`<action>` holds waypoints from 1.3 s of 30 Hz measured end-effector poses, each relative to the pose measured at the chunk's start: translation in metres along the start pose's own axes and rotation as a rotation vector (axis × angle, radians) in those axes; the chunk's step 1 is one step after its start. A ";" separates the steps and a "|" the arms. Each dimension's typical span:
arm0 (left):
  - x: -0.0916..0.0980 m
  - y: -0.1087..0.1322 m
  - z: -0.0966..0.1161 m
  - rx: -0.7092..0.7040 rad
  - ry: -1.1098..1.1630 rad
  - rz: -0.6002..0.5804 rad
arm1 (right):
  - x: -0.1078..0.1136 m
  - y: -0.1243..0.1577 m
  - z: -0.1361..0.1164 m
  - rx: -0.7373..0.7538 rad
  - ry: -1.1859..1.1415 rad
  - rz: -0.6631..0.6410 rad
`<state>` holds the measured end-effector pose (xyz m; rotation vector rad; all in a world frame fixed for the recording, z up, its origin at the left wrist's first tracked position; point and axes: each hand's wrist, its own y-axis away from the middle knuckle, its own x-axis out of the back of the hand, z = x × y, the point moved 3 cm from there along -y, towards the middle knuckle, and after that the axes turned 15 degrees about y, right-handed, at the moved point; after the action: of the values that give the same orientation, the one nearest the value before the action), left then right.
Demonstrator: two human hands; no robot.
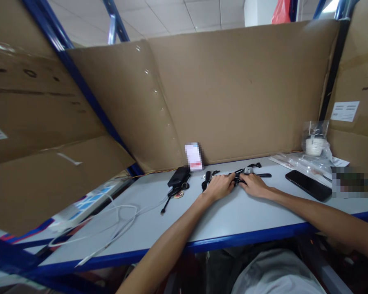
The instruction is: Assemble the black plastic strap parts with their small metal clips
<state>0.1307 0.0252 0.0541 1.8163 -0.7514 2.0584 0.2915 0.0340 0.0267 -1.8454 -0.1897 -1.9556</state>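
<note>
My left hand (220, 186) and my right hand (254, 184) rest close together on the pale shelf top (233, 216), fingers curled around a small black device with straps (248, 171). The hands meet over its middle, and the black strap ends stick out to the right and behind. A short black part (206, 180) lies just left of my left hand. Much of the device is hidden under my fingers.
A black power bank (178, 177) with a cable lies left of the hands, and white cables (116, 222) trail to the front left. A black phone (308, 185) and clear plastic bags (314, 143) sit on the right. Cardboard walls (227, 94) enclose the back and sides.
</note>
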 end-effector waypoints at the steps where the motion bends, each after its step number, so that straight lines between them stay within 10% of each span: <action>1: 0.001 0.001 0.001 -0.038 0.003 -0.006 | 0.000 0.000 0.000 0.000 0.001 0.000; 39: 0.003 0.001 -0.002 0.030 0.001 -0.036 | -0.004 0.000 -0.001 0.013 -0.007 0.042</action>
<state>0.1278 0.0248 0.0567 1.8307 -0.6858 2.0588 0.2907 0.0346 0.0233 -1.8341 -0.1637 -1.9153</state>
